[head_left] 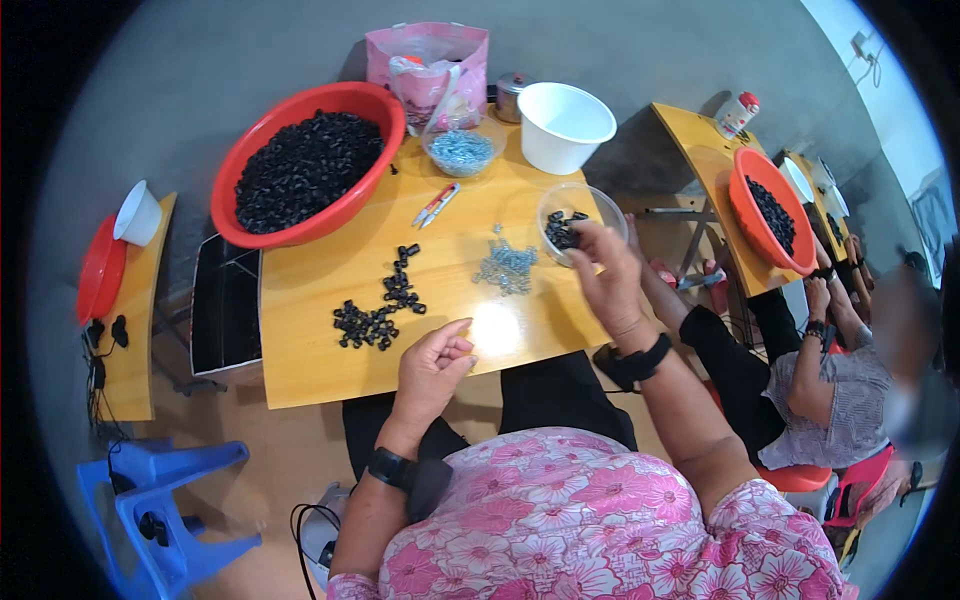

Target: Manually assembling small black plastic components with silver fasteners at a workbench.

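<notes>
My left hand (pixel 433 365) rests at the near edge of the wooden table (pixel 300 360), fingers curled in; whether anything small is pinched in them I cannot tell. A heap of small black plastic parts (pixel 378 310) lies just left of it. My right hand (pixel 607 272) is raised over the table's right side, fingers bent, right beside a clear bowl (pixel 578 203) holding a few black parts. A pile of small silvery metal pieces (pixel 506 264) lies between the hands, closer to the right one.
A big red basin (pixel 240 215) of black parts stands at the back left, with a clear bowl of silvery pieces (pixel 461 152), a white bucket (pixel 562 125) and a pink bag (pixel 430 60) behind. A red-handled tool (pixel 436 204) lies mid-table. Another person (pixel 830 390) sits at right.
</notes>
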`<state>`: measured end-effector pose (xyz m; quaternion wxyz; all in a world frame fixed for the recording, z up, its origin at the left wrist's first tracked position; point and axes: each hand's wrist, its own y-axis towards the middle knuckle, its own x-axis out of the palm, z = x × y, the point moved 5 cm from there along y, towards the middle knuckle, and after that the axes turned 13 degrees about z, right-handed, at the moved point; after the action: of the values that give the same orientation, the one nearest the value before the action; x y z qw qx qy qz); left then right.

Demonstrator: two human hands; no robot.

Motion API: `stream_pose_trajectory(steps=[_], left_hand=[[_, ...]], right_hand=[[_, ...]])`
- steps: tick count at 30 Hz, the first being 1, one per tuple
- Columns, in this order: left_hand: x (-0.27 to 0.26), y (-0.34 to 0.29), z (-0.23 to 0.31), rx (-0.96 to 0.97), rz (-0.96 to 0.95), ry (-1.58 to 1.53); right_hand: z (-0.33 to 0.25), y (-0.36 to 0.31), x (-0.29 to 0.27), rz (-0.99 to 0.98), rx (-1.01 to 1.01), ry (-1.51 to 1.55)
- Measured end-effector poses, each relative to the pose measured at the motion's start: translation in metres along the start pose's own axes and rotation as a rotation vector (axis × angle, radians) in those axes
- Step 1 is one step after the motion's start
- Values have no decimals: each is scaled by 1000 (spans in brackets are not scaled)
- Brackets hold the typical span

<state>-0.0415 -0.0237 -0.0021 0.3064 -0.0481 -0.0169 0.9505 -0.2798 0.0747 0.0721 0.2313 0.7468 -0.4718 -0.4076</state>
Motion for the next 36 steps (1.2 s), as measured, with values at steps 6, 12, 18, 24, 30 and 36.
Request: stream_pose_trajectory(steps=[6,12,18,24,30,36], left_hand=[[0,2,-11,29,37,-70],[-3,1,7,109,57,43],[-9,1,9,106,56,39],[-8,5,3,68,64,35],[-8,7,2,101,43,64],[-7,5,1,140,108,50]], right_hand=[[-4,16,3,-101,104,-133],[-56,-1,76,-396,-135,82],[-69,3,149,-510,-279,59],[-54,-7,195,-658,-331,-143],[-51,-13,192,-653,-380,-173],[-65,-17,149,-626,-140,104]])
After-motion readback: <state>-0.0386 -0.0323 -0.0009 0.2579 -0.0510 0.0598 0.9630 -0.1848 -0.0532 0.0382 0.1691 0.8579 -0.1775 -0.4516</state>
